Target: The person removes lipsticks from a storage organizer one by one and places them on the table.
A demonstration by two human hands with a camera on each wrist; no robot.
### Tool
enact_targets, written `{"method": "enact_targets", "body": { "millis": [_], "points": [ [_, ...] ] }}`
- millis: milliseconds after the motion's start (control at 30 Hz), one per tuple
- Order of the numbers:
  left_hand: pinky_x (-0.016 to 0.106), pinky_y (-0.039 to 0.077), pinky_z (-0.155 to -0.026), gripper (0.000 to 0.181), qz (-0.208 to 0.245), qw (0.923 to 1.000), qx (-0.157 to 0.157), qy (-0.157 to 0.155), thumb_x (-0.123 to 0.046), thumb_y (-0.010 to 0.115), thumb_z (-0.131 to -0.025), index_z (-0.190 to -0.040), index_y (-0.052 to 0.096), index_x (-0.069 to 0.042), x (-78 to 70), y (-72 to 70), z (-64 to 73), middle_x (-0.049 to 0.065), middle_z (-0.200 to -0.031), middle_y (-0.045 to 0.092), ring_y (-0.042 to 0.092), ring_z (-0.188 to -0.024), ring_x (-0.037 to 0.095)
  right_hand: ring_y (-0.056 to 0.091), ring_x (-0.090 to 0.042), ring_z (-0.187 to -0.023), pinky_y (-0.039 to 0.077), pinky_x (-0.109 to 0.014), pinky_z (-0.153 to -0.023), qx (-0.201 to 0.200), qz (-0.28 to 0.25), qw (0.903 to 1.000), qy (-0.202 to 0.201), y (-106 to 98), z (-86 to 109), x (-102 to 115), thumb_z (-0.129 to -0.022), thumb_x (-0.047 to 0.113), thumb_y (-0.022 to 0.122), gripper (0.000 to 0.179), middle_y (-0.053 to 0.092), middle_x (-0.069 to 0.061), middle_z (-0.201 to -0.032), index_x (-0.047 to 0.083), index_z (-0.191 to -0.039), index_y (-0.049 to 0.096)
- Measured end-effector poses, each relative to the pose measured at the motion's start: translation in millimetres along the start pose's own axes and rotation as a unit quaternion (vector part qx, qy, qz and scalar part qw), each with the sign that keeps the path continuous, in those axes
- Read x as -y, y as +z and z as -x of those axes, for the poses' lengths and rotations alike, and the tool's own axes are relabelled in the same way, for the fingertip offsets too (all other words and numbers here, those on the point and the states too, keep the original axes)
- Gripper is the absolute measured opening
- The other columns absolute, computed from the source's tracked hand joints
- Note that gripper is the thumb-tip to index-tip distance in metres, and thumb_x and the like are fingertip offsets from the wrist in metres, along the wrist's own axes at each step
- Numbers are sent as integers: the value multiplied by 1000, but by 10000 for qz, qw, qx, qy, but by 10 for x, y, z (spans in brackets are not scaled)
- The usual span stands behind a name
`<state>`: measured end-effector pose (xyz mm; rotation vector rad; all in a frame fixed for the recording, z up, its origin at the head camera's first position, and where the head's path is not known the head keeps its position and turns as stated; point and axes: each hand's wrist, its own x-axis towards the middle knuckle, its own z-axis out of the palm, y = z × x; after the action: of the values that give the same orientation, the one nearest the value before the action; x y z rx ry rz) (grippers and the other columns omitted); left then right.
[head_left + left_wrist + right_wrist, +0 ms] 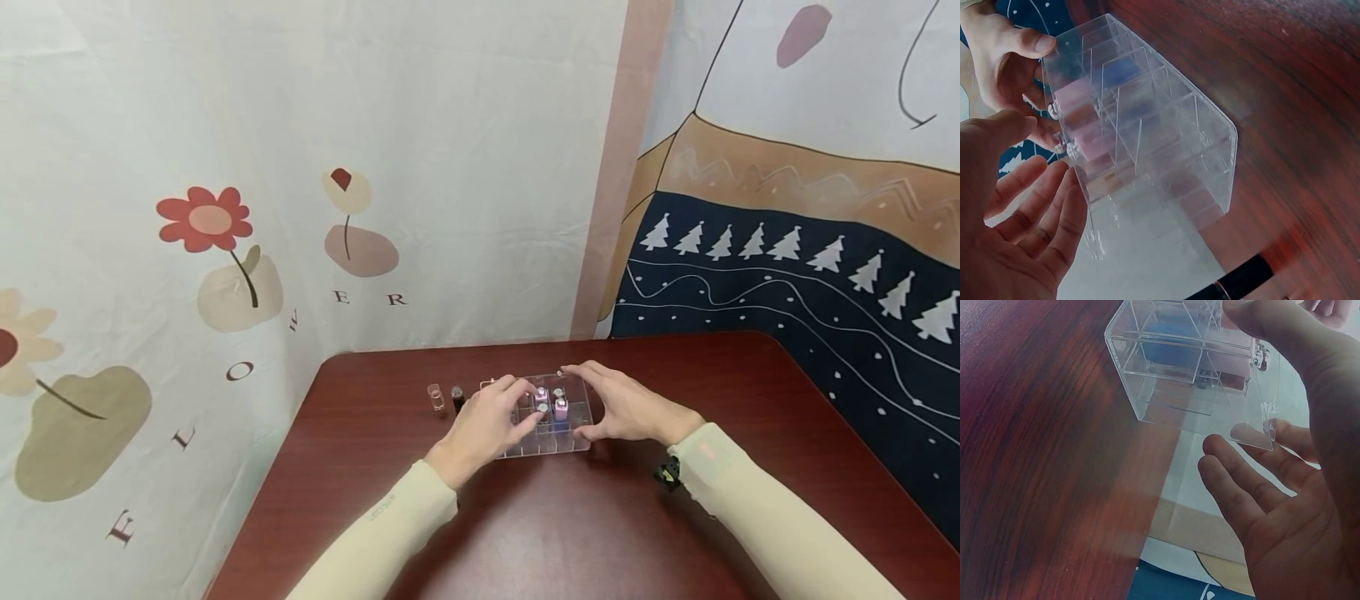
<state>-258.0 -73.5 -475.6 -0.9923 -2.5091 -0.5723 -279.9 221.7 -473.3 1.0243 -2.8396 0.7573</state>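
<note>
A clear plastic organizer (547, 442) with thin dividers stands on the table. Inside it are a pink bottle (561, 408) and several other small bottles with shiny tops, their lower parts blue or brownish through the plastic. My left hand (483, 425) hangs over the organizer's left half, thumb and fingers parted. In the left wrist view its fingertips (1072, 181) come right at the top edge, close to the bottle tops. With my right hand (630, 406) I grip the organizer's right end, the thumb on the near side and the fingers (1244, 434) reaching round the far side.
Left of the organizer stand a small clear container (437, 400) and a dark tube (457, 398), the latter partly behind my left hand. The reddish-brown table (360, 467) meets a printed curtain (480, 208) at its back edge.
</note>
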Motion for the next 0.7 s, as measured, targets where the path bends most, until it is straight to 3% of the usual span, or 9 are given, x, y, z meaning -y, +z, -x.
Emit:
{"method": "enact_targets", "body": {
  "millis": [333,700],
  "points": [
    [38,70,-79,35,-136,9994,217,-230,-33,92,-102,-127,80,-12,-37,79,-15,3,-108,81,82,-90,18,74,-32,-130,64,-61,-115,10,-49,10000,-9,19,4,-6,-87,31,104,102,68,-14,-152,3,-170,52],
    [36,69,-78,30,-314,9985,376,-237,-33,91,-102,-126,82,-18,-91,102,-64,0,-107,81,80,-89,16,72,-25,-127,64,-59,-116,85,-153,9998,123,-7,5,14,-87,34,103,103,68,-12,-152,6,-171,52]
  ]
}}
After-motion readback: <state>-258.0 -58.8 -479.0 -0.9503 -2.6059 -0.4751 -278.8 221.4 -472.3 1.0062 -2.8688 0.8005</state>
